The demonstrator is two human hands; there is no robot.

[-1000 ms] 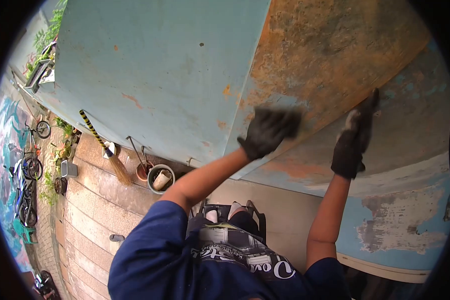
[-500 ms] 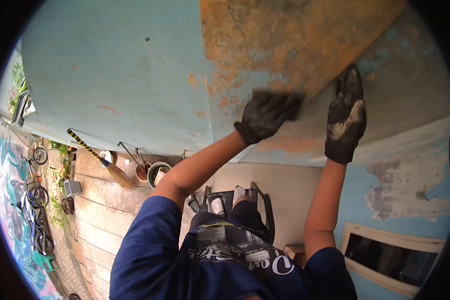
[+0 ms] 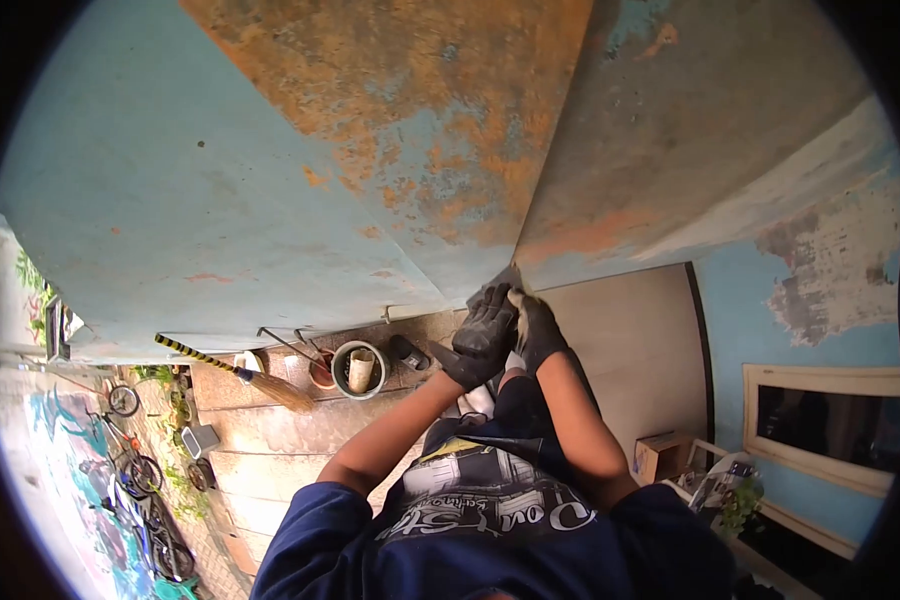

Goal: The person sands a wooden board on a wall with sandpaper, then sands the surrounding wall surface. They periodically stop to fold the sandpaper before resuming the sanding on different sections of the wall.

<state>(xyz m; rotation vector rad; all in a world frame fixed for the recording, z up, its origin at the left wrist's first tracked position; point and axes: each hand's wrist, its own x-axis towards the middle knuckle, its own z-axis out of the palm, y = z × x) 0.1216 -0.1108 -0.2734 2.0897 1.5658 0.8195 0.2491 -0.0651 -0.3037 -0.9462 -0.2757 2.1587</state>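
Both hands wear dark, dusty work gloves and meet in front of my chest, below the corner where the wall surfaces join. My left hand (image 3: 484,328) has its fingers bent over a thin dark grey piece (image 3: 511,274), whose edge shows above the fingertips. Touching it from the other side is my right hand (image 3: 538,332), thumb and fingers pressed together on the same piece. Above them, the blue wall (image 3: 200,200) carries a worn orange-brown patch (image 3: 390,80), beside a grey-brown surface (image 3: 670,150).
At lower left a broom (image 3: 280,390) leans near a round bucket (image 3: 360,370) and a dark shoe (image 3: 408,352). Bicycles (image 3: 150,510) stand farther left. On the right are a cardboard box (image 3: 660,457), a plant (image 3: 738,505) and a cream-framed window (image 3: 830,375).
Both hands have come down off the wall and together in front of my chest. My right hand, earlier flat on the wall, now grips the grey piece. The view has turned.
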